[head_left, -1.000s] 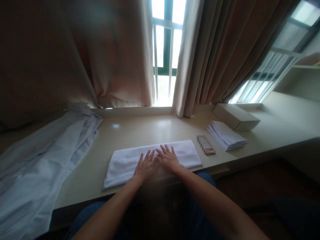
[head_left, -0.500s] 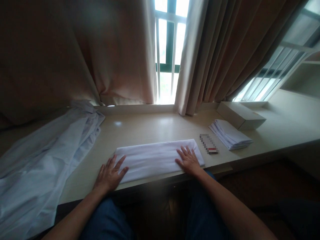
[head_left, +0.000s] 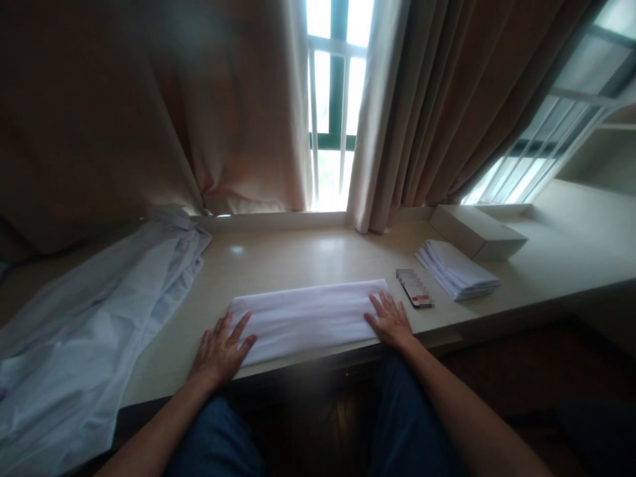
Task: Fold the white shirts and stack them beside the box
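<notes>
A white cloth [head_left: 308, 318], folded into a long flat strip, lies along the front of the table. At its left end rests my left hand [head_left: 221, 348], fingers spread, with the thumb and index finger on the fabric and the other fingers near the edge. My right hand [head_left: 390, 319] lies flat and spread over the cloth's right end, covering its corner there. Neither hand grips anything.
On the left, a loose heap of white cloth [head_left: 114, 298] hangs over the edge of the table [head_left: 278, 258]. To the right lie a phone-like object [head_left: 416, 291], partly blurred out, a stack of folded white cloths [head_left: 457, 268] and a pale box [head_left: 479, 232]. Curtains [head_left: 248, 132] hang behind.
My right hand has slid right along the folded cloth to its right end. My left hand stays on the left end. The view has shifted slightly.
</notes>
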Demonstrator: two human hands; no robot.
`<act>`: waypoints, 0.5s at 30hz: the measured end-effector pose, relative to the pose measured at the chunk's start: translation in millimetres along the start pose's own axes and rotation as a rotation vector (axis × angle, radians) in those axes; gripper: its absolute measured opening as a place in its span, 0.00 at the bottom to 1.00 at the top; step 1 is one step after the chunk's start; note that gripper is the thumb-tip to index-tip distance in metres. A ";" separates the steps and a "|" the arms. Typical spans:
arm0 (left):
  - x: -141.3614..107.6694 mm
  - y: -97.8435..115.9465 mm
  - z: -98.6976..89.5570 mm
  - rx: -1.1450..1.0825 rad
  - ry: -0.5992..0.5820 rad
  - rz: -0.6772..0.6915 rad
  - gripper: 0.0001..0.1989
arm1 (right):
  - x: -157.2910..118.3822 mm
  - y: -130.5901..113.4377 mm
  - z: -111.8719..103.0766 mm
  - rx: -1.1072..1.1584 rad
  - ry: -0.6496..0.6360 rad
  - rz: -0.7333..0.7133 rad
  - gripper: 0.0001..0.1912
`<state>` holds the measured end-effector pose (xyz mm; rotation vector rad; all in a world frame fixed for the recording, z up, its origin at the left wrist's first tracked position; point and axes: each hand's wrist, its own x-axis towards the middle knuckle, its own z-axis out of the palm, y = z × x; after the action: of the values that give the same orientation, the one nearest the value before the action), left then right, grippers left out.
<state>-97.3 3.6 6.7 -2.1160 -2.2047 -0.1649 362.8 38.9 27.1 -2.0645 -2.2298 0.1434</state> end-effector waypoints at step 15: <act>-42.5 -21.8 -7.9 0.076 0.024 0.424 0.44 | -50.1 43.0 -8.4 -0.093 0.018 -0.253 0.42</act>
<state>-117.4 -40.4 8.4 -2.4567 -1.6667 -0.0751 410.3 -7.8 29.1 -1.7936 -2.5046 0.0007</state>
